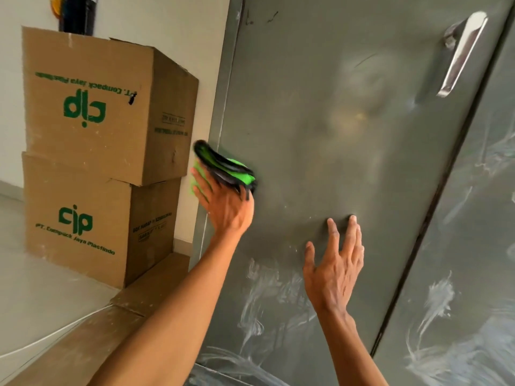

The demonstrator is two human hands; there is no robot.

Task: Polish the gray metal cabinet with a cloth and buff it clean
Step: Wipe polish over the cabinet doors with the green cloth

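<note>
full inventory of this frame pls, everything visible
gray metal cabinet: 1, gray, two doors, fills the right
white smears: several, white, low on both doors
door handle: 1, chrome, upper right of the left door
cloth: 1, green and black, at the left door's left edge
cardboard boxes: 2, brown with green print, stacked left of the cabinet, upper one upside down
flattened cardboard: 1, brown, on the floor below the boxes
dark object: 1, black, behind the upper box, unclear
left hand: 1, holds the cloth
right hand: 1, fingers spread, fingertips on the left door
</note>
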